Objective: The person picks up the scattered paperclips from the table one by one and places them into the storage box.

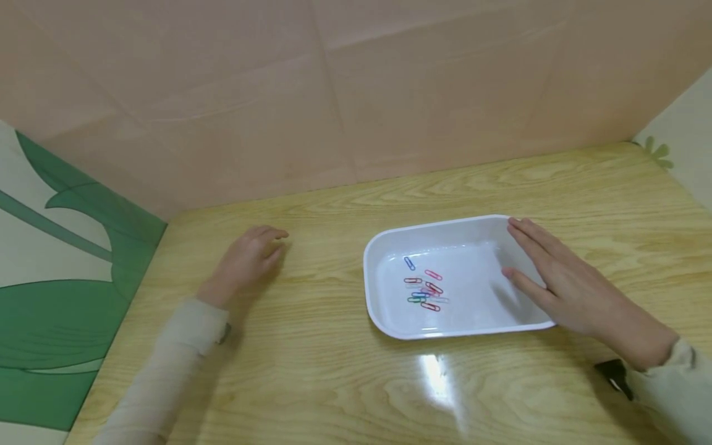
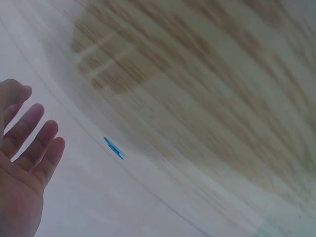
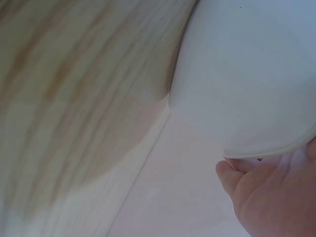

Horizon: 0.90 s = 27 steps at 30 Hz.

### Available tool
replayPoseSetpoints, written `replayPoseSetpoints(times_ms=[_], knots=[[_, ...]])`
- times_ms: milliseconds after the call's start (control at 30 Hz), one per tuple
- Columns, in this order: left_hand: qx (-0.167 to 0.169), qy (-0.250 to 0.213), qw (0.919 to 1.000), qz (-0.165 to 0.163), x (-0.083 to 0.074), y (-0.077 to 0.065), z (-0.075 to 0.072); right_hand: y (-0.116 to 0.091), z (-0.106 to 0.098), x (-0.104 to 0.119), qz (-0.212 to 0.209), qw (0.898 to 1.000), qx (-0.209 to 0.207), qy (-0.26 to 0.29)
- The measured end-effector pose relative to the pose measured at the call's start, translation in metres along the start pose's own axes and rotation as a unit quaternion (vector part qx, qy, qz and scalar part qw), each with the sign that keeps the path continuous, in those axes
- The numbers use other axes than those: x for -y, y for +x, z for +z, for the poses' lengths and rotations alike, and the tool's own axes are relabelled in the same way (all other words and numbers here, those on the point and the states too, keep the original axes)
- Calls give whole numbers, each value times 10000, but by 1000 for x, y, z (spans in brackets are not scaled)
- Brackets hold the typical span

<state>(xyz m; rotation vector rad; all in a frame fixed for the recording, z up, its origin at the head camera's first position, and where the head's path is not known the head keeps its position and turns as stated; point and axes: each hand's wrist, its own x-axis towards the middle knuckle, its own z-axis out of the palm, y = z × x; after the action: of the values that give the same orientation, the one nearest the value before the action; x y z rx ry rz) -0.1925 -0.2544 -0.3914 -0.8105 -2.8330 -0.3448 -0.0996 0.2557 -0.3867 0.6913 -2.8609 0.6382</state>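
In the head view a white rectangular tray stands on the wood-grain table. Several coloured paper clips lie loosely in its left half, among them red, pink, green and blue ones; a single blue clip lies apart from the cluster. My right hand is at the tray's right end, fingers straight along the rim and thumb spread out over the inside. The right wrist view shows that hand right against the tray's outer rim. To the left of the tray, my left hand holds nothing, its fingers loosely bent.
A pinkish sheet rises behind the table. Panels with green leaf pictures and a pale wall bound the left and right sides. A small blue streak shows in the left wrist view.
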Motion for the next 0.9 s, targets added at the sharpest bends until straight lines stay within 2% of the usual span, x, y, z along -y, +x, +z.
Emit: replayPoseSetpoints(times_ms=[300, 500, 733, 900], knots=[[443, 373, 9975, -396, 19, -5, -4, 0, -1, 1, -5, 10000, 8, 7], [719, 499, 9944, -589, 24, -4, -8, -1, -2, 1, 59, 10000, 44, 19], [735, 653, 9927, -698, 30, -5, -10, 0, -2, 2, 6, 10000, 2, 6], [800, 902, 9873, -1032, 34, -7, -10, 0, -3, 2, 4, 10000, 17, 1]])
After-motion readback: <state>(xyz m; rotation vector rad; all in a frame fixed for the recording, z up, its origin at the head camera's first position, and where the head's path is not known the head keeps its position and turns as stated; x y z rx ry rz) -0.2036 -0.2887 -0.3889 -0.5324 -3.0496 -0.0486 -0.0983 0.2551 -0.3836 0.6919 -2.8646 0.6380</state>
